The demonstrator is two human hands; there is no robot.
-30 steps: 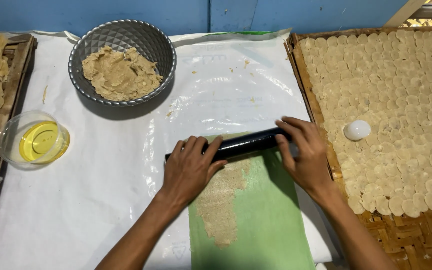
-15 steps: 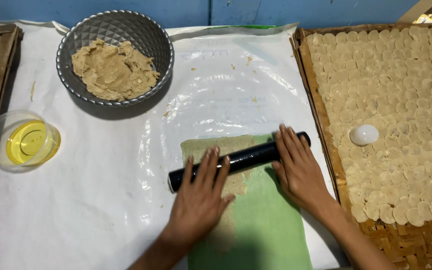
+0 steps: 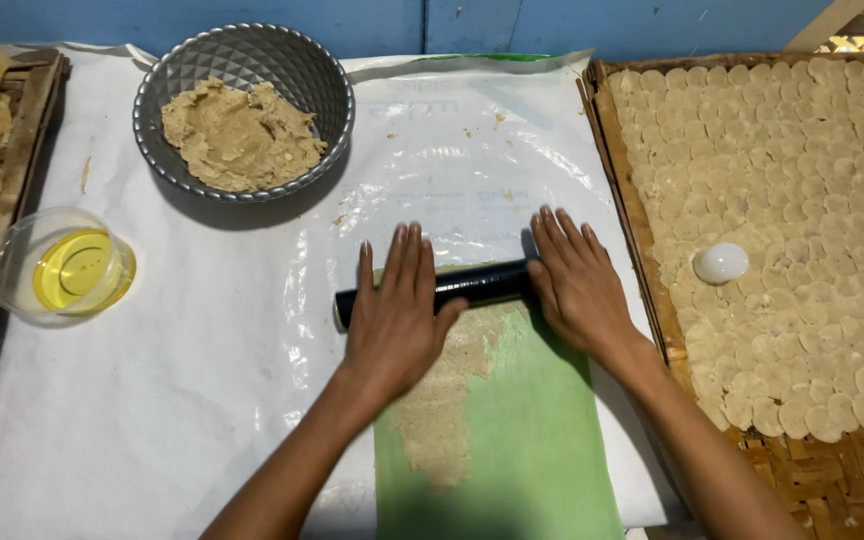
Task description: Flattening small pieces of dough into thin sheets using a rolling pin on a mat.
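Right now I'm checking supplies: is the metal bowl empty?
No, the metal bowl holds a mound of tan dough covering most of its bottom.

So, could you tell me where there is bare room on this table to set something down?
The white sheet is bare between the oil bowl and the left hand, and between the dough bowl and the woven tray. That tray is packed with discs.

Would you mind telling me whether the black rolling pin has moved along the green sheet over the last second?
Yes. The black rolling pin has rolled away from the person, toward the far end of the green sheet, under both hands, exposing more flattened dough behind it.
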